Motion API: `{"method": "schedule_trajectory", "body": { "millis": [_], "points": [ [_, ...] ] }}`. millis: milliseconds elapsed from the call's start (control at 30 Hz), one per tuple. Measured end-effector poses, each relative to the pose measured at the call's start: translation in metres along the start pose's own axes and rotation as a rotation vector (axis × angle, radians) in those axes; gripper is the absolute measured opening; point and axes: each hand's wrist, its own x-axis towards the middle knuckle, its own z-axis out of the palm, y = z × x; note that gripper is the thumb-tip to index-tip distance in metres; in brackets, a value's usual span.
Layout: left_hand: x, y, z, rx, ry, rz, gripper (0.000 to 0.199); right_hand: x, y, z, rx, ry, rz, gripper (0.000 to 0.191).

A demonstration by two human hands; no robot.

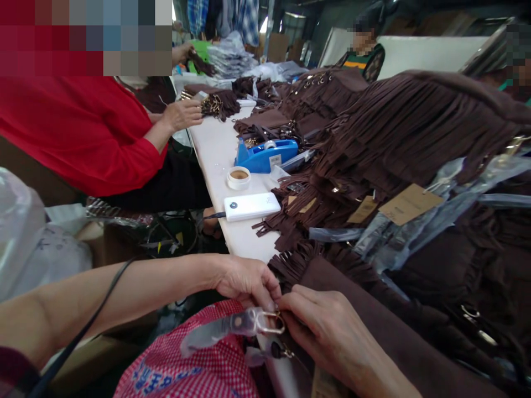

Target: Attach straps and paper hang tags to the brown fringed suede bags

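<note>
My left hand [251,281] and my right hand [321,320] meet at the table's near edge, fingertips pinched close together. Between them is a gold-coloured metal buckle [269,321] on a strap end wrapped in clear plastic [219,329]. My fingers hide the exact spot they pinch. Just below the buckle hangs a small metal clasp [286,350]. Under my right hand lies a dark brown suede-like bag [352,301] with a fringed edge. A red checked cloth [194,359] covers my lap beneath the strap.
Brown fringed bags [398,121] with cardboard tags [410,203] pile up along the right. A white power bank [252,207], a tape roll [239,178] and a blue tape dispenser [265,156] stand on the white table [213,145]. A co-worker in red [103,138] sits at the left.
</note>
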Motion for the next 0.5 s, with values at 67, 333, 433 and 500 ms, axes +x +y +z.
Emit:
{"method": "schedule_trajectory", "body": {
  "millis": [67, 333, 433, 500],
  "points": [
    [-0.001, -0.001, 0.001, 0.004, 0.028, 0.021, 0.017, 0.000, 0.000, 0.000, 0.004, 0.002, 0.010, 0.020],
    [-0.005, -0.006, 0.009, 0.078, 0.104, 0.078, 0.013, 0.000, 0.002, 0.006, 0.021, 0.028, 0.005, 0.017],
    [-0.009, -0.002, 0.018, 0.200, 0.182, 0.128, 0.007, 0.001, 0.001, 0.005, 0.072, -0.011, 0.073, 0.017],
    [-0.015, 0.005, 0.023, 0.378, 0.259, 0.189, 0.007, 0.001, 0.000, 0.000, 0.137, -0.023, 0.153, 0.018]
  ]
}}
